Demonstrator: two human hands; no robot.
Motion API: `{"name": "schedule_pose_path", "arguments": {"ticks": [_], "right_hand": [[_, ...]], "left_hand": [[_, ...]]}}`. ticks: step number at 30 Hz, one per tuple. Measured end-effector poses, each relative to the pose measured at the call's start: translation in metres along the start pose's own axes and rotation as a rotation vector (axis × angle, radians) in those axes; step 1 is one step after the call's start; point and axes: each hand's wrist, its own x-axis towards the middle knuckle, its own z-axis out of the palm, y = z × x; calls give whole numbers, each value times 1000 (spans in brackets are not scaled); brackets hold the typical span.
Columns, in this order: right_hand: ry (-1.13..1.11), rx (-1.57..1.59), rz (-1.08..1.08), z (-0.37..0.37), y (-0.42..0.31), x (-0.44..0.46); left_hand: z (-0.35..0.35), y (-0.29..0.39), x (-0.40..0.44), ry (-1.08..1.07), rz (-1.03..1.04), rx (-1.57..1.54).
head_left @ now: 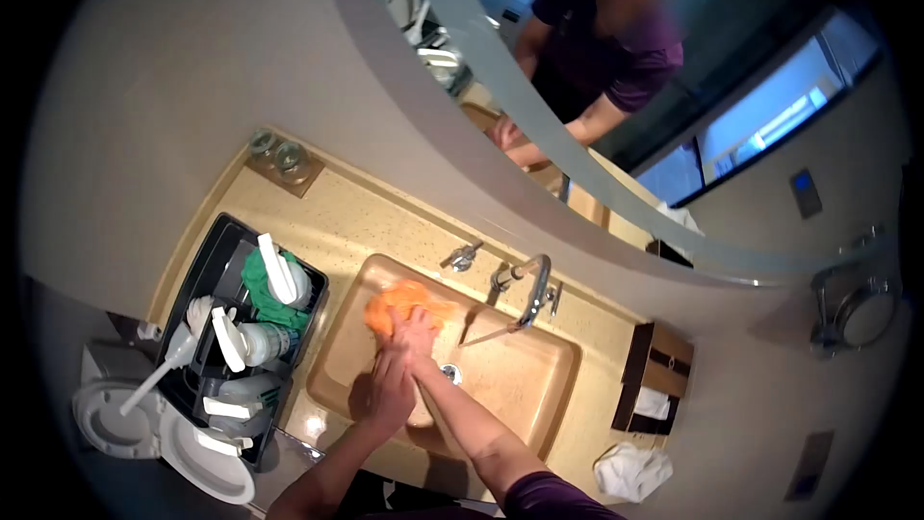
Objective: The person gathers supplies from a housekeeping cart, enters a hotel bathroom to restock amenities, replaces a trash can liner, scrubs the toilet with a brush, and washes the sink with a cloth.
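Note:
In the tan rectangular sink [337, 356], my right hand [415, 333] presses its fingers into a wet-looking orange cloth [397, 304] near the back left of the basin. My left hand [390, 387] lies against my right hand and wrist, its fingers stretched out, with no object seen in it. Part of the cloth is hidden under my right hand. A chrome faucet [539, 291] arches over the basin, and a thin stream of water appears to run from it. The round drain [449, 374] shows beside my right forearm.
A black caddy [310, 294] with spray bottles, a green cloth [258, 284] and a white-handled brush [159, 376] stands left of the sink. Glasses [291, 162] sit at the back left. A tissue box [664, 366] and white cloth [632, 472] are right. A mirror hangs above.

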Motion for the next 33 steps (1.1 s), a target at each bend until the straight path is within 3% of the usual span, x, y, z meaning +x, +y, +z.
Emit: {"name": "schedule_pose_path", "arguments": {"ticks": [4,6,8,13,15,16,18,23,25,27,28,30,33], "right_hand": [[-95,-70,-415,-1,-4,-16],[-89,-84,-466,-4,26,-45],[-194,-116,-377,-16,64,-68],[-154,-213,-65,-25,156,-105],[-7,-150,207,-12,171,-123],[0,-144,210,-5,170,-131],[-122,-201,339,7,164,-152],[-246,-97,141,6,96,-147],[-175,-37,-3,14,87,-131],[-123,15,-29,28,92,-118],[-128,48,-6,26,92,-115],[-8,79,-72,27,98,-120],[-92,88,-18,15,96,-135]], "left_hand": [[-46,-38,-79,-144,-51,70],[-66,-40,-94,-257,-117,64],[-75,-53,-105,-292,-37,97],[-62,-67,-106,-296,79,163],[-53,-68,-104,-322,-4,333],[-54,-63,-100,-322,5,337],[-60,-49,-96,-288,-63,247],[-86,28,-54,-204,-235,2],[-103,69,-28,-70,-37,-250],[-156,156,13,54,-22,-192],[-174,173,20,233,46,-494],[-205,205,37,410,306,-554],[-224,233,49,389,645,-587]]}}
